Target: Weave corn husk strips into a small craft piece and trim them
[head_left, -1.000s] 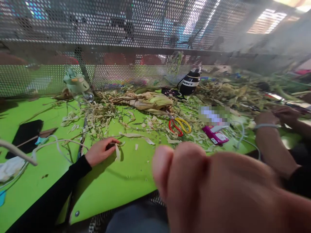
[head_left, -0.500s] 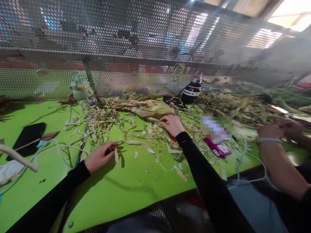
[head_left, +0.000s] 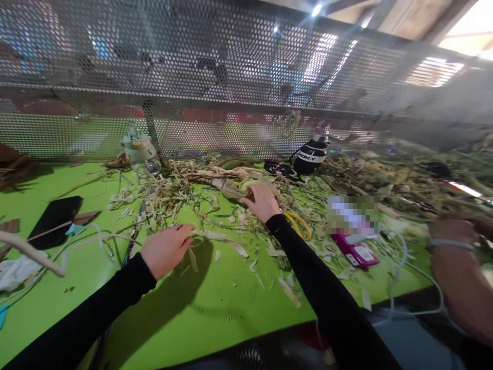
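The husk bundle [head_left: 227, 187] lies across the green counter [head_left: 185, 329], the right hand [head_left: 264, 201] at its right end, fingers curled, grip impossible to tell! Left hand [head_left: 166, 250] hovers, half-curled, hold hidden, near a pale strip [head_left: 220, 237]; yellow handle [head_left: 304, 225] beside the right cuff.

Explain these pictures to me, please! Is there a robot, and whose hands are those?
There's no robot here. A person in black sleeves is using two bare hands, and a camera worn on their head looks forward and down. The left hand is over the green table, near a pale strip; I can't tell whether it holds anything. The right hand is at a dry, leafy bundle, but its grip is hard to see. Around them are leafy scraps, a pale bottle, a black container and a yellow loop. The arm at the far right belongs to somebody else.
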A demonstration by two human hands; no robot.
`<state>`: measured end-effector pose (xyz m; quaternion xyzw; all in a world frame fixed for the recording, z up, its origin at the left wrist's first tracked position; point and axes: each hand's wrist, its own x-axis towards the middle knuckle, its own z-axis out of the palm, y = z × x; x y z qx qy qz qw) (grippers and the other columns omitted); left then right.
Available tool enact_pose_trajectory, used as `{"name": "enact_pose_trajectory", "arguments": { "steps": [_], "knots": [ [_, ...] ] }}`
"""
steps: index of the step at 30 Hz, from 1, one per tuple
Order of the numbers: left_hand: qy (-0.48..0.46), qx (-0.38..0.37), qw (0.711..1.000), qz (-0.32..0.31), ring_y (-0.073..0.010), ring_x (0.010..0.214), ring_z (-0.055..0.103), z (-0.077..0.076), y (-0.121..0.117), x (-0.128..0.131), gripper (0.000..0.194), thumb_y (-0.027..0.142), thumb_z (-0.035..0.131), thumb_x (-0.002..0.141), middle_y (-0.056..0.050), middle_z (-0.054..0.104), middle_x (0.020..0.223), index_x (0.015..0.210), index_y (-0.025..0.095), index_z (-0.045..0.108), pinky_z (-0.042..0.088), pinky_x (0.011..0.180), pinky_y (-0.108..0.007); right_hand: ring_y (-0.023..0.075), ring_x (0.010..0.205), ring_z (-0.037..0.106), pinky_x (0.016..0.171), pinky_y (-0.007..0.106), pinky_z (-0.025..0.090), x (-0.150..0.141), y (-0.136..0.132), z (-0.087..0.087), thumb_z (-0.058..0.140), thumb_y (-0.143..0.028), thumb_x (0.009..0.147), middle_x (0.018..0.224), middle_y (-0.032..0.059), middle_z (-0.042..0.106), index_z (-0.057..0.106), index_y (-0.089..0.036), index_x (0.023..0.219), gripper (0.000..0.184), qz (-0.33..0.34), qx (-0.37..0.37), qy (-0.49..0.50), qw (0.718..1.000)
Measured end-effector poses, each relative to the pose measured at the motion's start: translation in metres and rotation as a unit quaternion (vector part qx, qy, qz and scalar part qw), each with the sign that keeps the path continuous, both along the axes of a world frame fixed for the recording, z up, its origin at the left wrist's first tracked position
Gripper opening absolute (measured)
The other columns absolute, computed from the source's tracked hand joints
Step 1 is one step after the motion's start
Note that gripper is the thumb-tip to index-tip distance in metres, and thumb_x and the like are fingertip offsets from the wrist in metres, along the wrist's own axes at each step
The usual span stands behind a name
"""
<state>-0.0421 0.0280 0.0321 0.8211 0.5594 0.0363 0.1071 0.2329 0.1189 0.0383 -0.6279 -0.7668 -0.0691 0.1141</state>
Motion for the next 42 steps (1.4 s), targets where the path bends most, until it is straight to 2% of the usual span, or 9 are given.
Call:
{"name": "enact_pose_trajectory", "arguments": {
  "steps": [9, 13, 16, 19, 27, 31, 37, 39, 42],
  "knots": [
    [-0.098, 0.060, 0.990, -0.086, -0.0219, 0.106, 0.060, 0.011, 0.051, 0.060, 0.042, 0.023, 0.037, 0.089, -0.011, 0.058, 0.127, 0.130, 0.017, 0.048, 0.047, 0.091, -0.033, 0.0245, 0.097, 0.058, 0.081, 0.032, 0.039, -0.049, -0.034, -0.031, 0.042, -0.013, 0.090, 0.097, 0.0164, 0.068, 0.066, -0.011, 0.095, 0.025, 0.105, -0.105, -0.102, 0.984],
    [-0.086, 0.064, 0.985, -0.132, -0.0211, 0.126, 0.048, 0.004, 0.095, 0.101, 0.058, 0.008, 0.039, 0.083, -0.013, 0.041, 0.145, 0.140, 0.014, 0.036, 0.037, 0.105, -0.031, 0.0203, 0.090, 0.061, 0.080, 0.027, 0.042, -0.049, -0.037, -0.015, 0.048, -0.016, 0.088, 0.096, 0.0131, 0.070, 0.068, -0.014, 0.095, 0.022, 0.113, -0.137, -0.111, 0.978],
    [-0.071, 0.039, 0.985, -0.155, -0.0233, 0.116, 0.055, -0.006, 0.117, 0.120, 0.054, 0.010, 0.045, 0.081, -0.011, 0.058, 0.129, 0.134, 0.015, 0.046, 0.040, 0.101, -0.032, 0.0174, 0.090, 0.062, 0.083, 0.025, 0.043, -0.023, -0.010, 0.023, 0.046, -0.022, 0.091, 0.097, 0.0074, 0.071, 0.069, -0.019, 0.097, 0.024, 0.075, -0.131, -0.099, 0.984],
    [-0.069, 0.035, 0.986, -0.148, -0.0273, 0.115, 0.055, -0.016, 0.121, 0.125, 0.060, 0.008, 0.044, 0.080, -0.013, 0.057, 0.130, 0.139, 0.017, 0.042, 0.043, 0.097, -0.038, 0.0243, 0.108, 0.057, 0.090, 0.036, 0.042, 0.008, 0.037, 0.052, 0.033, -0.025, 0.097, 0.117, 0.0160, 0.062, 0.063, -0.014, 0.112, 0.035, -0.030, -0.084, -0.075, 0.993],
    [-0.121, 0.000, 0.987, -0.108, -0.0350, 0.116, 0.052, -0.033, 0.109, 0.123, 0.072, 0.012, 0.055, 0.074, -0.016, 0.062, 0.120, 0.143, 0.021, 0.036, 0.041, 0.095, -0.048, 0.0200, 0.101, 0.060, 0.085, 0.041, 0.052, 0.012, 0.117, 0.019, 0.054, -0.033, 0.091, 0.121, 0.0088, 0.057, 0.055, -0.017, 0.119, 0.033, -0.066, -0.157, 0.051, 0.984],
    [-0.209, -0.038, 0.974, -0.073, -0.0342, 0.111, 0.055, -0.034, 0.119, 0.127, 0.075, 0.013, 0.062, 0.068, -0.012, 0.069, 0.101, 0.139, 0.025, 0.043, 0.039, 0.096, -0.049, 0.0192, 0.095, 0.061, 0.080, 0.038, 0.052, 0.015, 0.120, 0.035, 0.053, -0.035, 0.091, 0.112, 0.0067, 0.061, 0.058, -0.014, 0.113, 0.030, 0.013, -0.164, 0.184, 0.969],
    [-0.429, -0.134, 0.893, -0.022, -0.0242, 0.087, 0.063, -0.002, 0.152, 0.126, 0.048, 0.049, 0.048, 0.082, -0.011, 0.068, 0.093, 0.112, 0.016, 0.064, 0.049, 0.080, -0.034, 0.0068, 0.051, 0.044, 0.049, 0.021, 0.036, 0.016, 0.080, 0.061, 0.046, -0.035, 0.087, 0.065, -0.0036, 0.054, 0.061, -0.016, 0.088, 0.024, 0.112, -0.178, 0.388, 0.897],
    [-0.501, -0.174, 0.848, -0.010, -0.0230, 0.082, 0.063, 0.010, 0.155, 0.129, 0.058, 0.058, 0.032, 0.087, -0.014, 0.067, 0.095, 0.111, 0.014, 0.062, 0.050, 0.073, -0.035, 0.0066, 0.047, 0.038, 0.046, 0.021, 0.031, 0.014, 0.061, 0.059, 0.052, -0.034, 0.080, 0.061, -0.0051, 0.051, 0.061, -0.017, 0.089, 0.021, 0.137, -0.196, 0.435, 0.868],
    [-0.599, -0.205, 0.774, -0.010, -0.0189, 0.089, 0.063, 0.018, 0.147, 0.137, 0.051, 0.054, 0.042, 0.085, -0.013, 0.065, 0.107, 0.116, 0.016, 0.055, 0.049, 0.077, -0.031, 0.0075, 0.052, 0.044, 0.050, 0.021, 0.036, 0.013, 0.037, 0.054, 0.055, -0.032, 0.072, 0.066, -0.0039, 0.055, 0.060, -0.018, 0.091, 0.024, 0.161, -0.214, 0.492, 0.829]
  ]
}}
